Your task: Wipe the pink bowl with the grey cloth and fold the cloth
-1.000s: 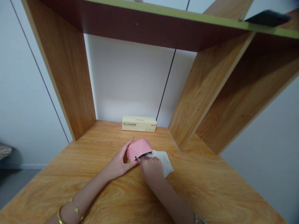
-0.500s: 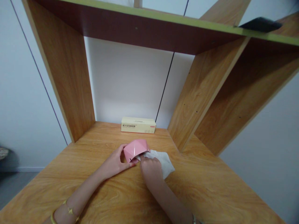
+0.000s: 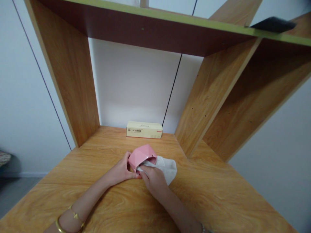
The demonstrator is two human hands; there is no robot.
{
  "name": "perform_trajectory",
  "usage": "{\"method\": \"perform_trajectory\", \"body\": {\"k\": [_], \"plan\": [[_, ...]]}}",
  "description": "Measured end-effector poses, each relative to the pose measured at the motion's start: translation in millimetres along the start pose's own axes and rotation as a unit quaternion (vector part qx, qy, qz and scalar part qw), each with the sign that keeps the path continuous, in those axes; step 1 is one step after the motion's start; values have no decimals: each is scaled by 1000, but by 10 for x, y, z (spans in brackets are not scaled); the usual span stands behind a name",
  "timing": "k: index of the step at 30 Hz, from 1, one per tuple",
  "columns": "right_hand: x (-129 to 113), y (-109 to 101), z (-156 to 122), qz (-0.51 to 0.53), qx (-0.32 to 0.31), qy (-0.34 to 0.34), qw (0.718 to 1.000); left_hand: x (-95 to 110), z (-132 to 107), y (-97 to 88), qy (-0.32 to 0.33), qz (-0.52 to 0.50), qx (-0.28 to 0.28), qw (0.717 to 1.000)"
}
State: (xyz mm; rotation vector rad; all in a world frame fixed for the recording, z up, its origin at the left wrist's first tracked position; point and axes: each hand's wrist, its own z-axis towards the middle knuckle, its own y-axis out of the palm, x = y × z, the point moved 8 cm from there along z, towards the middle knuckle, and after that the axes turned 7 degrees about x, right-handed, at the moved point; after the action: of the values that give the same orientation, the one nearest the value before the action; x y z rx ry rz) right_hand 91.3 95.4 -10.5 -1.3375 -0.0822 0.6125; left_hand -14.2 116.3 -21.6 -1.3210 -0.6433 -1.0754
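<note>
A glossy pink faceted container (image 3: 141, 155), bowl-like, lies tipped on its side with its opening toward me and to the right. Around its left side wraps my left hand (image 3: 123, 168), thumb at the lower rim and fingers behind. My right hand (image 3: 153, 178) is closed on a whitish cloth (image 3: 168, 166) and presses part of it into the opening. The fingertips of that hand are partly hidden inside the container. The rest of the cloth spreads out to the right, over the tabletop.
A cream cardboard box (image 3: 144, 130) with printed lettering stands at the back against the white wall. Wooden uprights (image 3: 216, 94) flank the desk (image 3: 114, 207). Overhead runs a shelf (image 3: 145, 29) with a dark flat object (image 3: 272, 25) on its right end.
My right hand has moved slightly left and up with the cloth, to the lower part of the opening. The pink container has turned a little in my left hand, showing more of its inside.
</note>
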Motion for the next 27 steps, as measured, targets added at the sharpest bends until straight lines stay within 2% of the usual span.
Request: {"method": "perform_trajectory", "body": {"k": [3,7,10,14,21,27], "plan": [[-8,-12,6,-36,-12,10,999,123,-11,-20,32,-15,-3,999],[-59,-16,8,-85,-24,5,996,293,-19,-100,86,-7,51,995],[-90,-1,16,-117,-31,1,993,364,-31,-144,109,64,92,988],[-63,-3,39,-152,-23,17,988,433,-58,-188,131,165,111,971],[65,-141,52,-201,26,59,977,396,-76,-260,82,233,130,960],[166,-195,51,-231,38,90,968,256,-36,-154,40,218,74,972]]}}
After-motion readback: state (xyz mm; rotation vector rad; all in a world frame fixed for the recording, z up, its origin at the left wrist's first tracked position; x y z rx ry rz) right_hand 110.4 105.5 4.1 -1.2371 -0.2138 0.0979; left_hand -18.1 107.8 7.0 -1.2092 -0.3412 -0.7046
